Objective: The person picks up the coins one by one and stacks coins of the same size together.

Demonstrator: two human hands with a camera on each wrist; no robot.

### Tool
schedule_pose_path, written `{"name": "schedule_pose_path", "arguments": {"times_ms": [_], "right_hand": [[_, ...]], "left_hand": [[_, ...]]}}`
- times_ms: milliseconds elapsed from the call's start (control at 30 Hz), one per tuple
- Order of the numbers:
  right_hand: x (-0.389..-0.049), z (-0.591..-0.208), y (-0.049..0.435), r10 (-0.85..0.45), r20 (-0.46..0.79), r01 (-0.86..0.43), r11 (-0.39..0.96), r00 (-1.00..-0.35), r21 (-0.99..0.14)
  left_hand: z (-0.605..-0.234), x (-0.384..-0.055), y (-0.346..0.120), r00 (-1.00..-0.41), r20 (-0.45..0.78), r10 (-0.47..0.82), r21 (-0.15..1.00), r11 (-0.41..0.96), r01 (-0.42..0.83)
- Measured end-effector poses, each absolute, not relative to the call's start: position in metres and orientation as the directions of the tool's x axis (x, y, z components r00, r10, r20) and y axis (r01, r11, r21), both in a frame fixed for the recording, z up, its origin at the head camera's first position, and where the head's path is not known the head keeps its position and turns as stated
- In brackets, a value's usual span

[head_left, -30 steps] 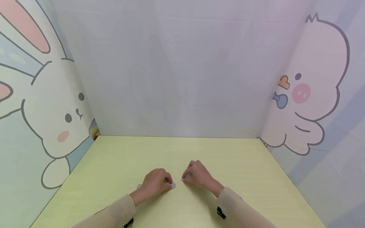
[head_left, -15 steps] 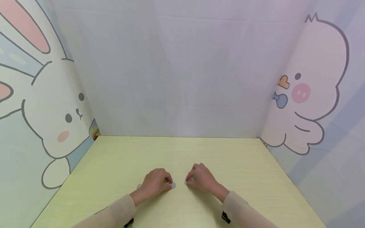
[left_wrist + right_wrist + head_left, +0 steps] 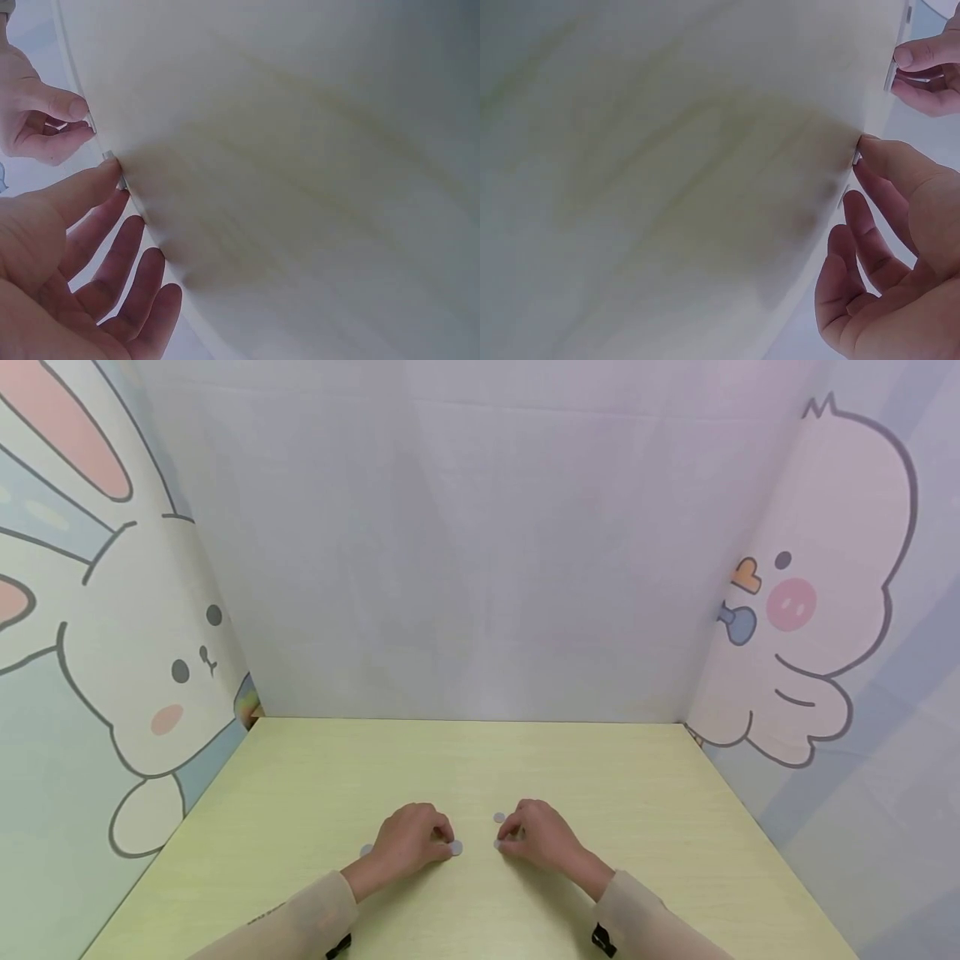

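Observation:
Low over the table, my left hand (image 3: 412, 839) pinches the edge of a flat silver-grey coin (image 3: 456, 847) between thumb and index finger. A smaller coin (image 3: 497, 843) is between the thumb and index finger of my right hand (image 3: 542, 835), a short way to the right. Both held coins are right at the tabletop. In the right wrist view the right hand's other fingers are loosely bent near the surface, close to another flat coin (image 3: 844, 196). That loose coin (image 3: 499, 817) lies just beyond the right fingertips in the head view.
Another coin (image 3: 367, 850) lies left of the left wrist, partly hidden by it. The pale yellow table (image 3: 465, 760) ends at a plain back curtain (image 3: 480, 560). Side curtains with a cartoon rabbit (image 3: 150, 635) and a cartoon chick (image 3: 825, 577) flank it.
My right hand has moved toward me and slightly right, with the small coin at its fingertips. A loose coin beyond it has come into view. The left hand has stayed in place.

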State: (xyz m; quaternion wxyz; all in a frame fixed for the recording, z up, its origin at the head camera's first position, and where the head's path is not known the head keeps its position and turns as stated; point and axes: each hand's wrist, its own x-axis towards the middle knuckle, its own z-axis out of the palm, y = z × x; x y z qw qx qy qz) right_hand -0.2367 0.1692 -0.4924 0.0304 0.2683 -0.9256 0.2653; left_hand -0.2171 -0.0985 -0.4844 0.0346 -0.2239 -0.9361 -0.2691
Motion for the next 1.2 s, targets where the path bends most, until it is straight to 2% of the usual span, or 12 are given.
{"name": "schedule_pose_path", "arguments": {"times_ms": [167, 1200], "right_hand": [[-0.234, -0.4911, 0.1722, -0.457, 0.163, -0.47, 0.713, -0.874, -0.52], [-0.23, -0.4897, 0.1772, -0.464, 0.171, -0.479, 0.702, -0.869, -0.528]], "left_hand": [[-0.4848, -0.218, -0.0985, -0.895, 0.196, 0.401, 0.482, 0.755, 0.444], [-0.4856, -0.2179, -0.1001, -0.897, 0.187, 0.4, 0.497, 0.75, 0.438]]}}
